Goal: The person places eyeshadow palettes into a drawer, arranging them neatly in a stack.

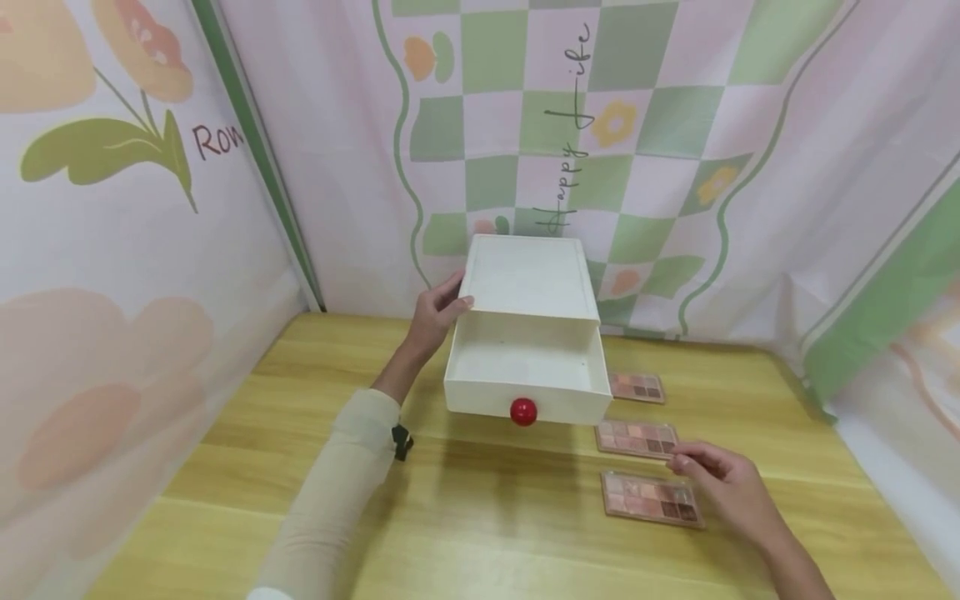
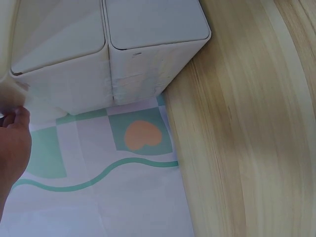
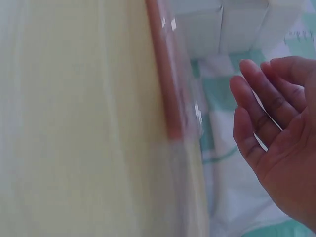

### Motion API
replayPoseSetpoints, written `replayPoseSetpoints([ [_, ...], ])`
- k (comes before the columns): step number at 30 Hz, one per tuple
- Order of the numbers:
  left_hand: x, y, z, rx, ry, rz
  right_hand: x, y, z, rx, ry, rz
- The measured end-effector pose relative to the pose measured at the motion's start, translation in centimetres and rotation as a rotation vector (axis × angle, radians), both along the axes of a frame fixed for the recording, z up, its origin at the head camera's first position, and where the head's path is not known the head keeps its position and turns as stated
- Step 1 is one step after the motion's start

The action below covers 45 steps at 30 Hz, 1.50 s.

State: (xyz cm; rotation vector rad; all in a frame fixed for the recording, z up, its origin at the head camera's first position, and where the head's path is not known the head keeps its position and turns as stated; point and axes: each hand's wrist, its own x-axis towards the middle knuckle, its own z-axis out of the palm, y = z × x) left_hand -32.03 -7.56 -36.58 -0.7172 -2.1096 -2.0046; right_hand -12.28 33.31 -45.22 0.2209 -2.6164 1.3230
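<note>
Far L: white cloth [image 1: 232,242] w/ flower print, then a beige sleeve [image 1: 330,492] over the desk [image 1: 247,500], small black item [image 1: 402,442] at its cuff. L hand [image 1: 433,321] grips the L side of the drawer stack [image 1: 532,279] near its top front corner: thumb on the upper edge, other fingers bent against the side, partly hidden.

Stack is mid-desk, off-white, plain, boxy, several units high per the wrist views, w/ rounded corners & thin seams btw. units; flat top w/ a shallow raised border. Its top drawer [image 1: 480,398] is pulled well out toward the person, same off-white, tiny dark specks inside, glossy round red knob [image 1: 523,412] centred on the front.

Just R of it, 3 palettes in a rough column on the desk: far palette [image 1: 637,387], middle palette [image 1: 637,439], near palette [image 1: 651,498]. All rectangular, pinkish-brown rims, clear covers, pans in pink, peach & dk brown. R hand [image 1: 738,496] hangs by the R ends of the middle & near ones, fingers loosely curved, a bit spread, gripping nothing.
</note>
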Motion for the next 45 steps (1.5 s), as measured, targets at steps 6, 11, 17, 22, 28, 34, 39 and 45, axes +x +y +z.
replayPoseSetpoints([
  [6,-0.1,0.2,-0.2,0.006,0.009,-0.015,0.1,2.9,-1.4,0.144,-0.005,-0.077],
  [11,0.0,0.2,-0.3,0.009,0.001,-0.022,0.1,4.7,-2.1,0.190,-0.038,-0.061],
  [17,0.1,0.2,-0.1,0.013,-0.011,-0.025,-0.2,5.8,-2.6,0.291,-0.154,0.005],
  [22,0.0,0.2,0.1,0.017,-0.020,-0.045,-0.5,5.9,-2.8,0.320,-0.153,0.052],
  [28,0.0,0.2,0.2,0.013,-0.018,-0.041,-0.8,5.4,-2.9,0.376,-0.135,0.084],
  [34,0.1,0.1,0.0,0.015,0.003,-0.012,-1.3,5.2,-3.1,0.373,-0.093,0.122],
  [39,0.0,0.1,-0.2,0.017,0.005,-0.024,-1.5,5.1,-3.2,0.395,-0.095,0.131],
  [45,0.0,0.0,0.0,0.007,0.010,-0.017,-1.3,4.9,-3.2,0.403,-0.112,0.138],
])
